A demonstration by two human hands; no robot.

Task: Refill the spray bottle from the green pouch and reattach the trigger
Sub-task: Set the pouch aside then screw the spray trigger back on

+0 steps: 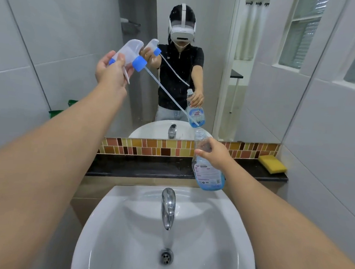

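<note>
left hand [111,71]: trigger [129,53] raised | right hand [214,152]: bottle [208,174] neck

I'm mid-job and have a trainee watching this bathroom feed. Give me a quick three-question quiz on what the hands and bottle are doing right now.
1. True or false: the trigger head is screwed onto the spray bottle.
2. Which hand holds the bottle? A) left hand B) right hand C) neither; it stands on the ledge
3. Fill in: the yellow sponge lies on the dark ___ at the right end.

Key
1. False. The left hand holds the trigger head raised, its dip tube slanting down towards the bottle's open neck.
2. B. The right hand grips the bottle's upper part above the sink.
3. ledge
</note>
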